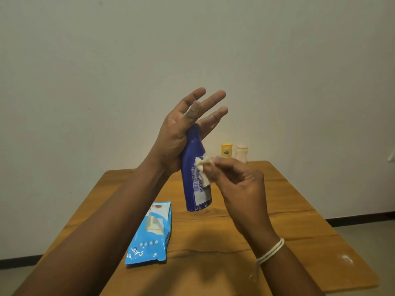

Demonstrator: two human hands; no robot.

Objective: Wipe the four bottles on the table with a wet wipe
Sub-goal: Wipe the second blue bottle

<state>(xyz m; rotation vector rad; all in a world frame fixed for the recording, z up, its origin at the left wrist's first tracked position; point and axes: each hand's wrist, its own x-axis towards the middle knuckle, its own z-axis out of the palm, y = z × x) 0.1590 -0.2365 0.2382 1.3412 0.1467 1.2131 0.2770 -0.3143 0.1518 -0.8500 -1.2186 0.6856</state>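
A dark blue bottle (195,178) hangs upside down above the table, its cap end pressed into the palm of my left hand (181,129), whose fingers are spread upward. My right hand (235,180) pinches a crumpled white wet wipe (203,169) against the bottle's side, by the label. A yellow bottle (226,151) and a white bottle (242,153) stand at the table's far edge. A fourth bottle is not in view.
A blue pack of wet wipes (150,233) lies on the wooden table (299,221) at the near left, a wipe poking from its opening. A plain wall rises behind the table. Floor shows on both sides.
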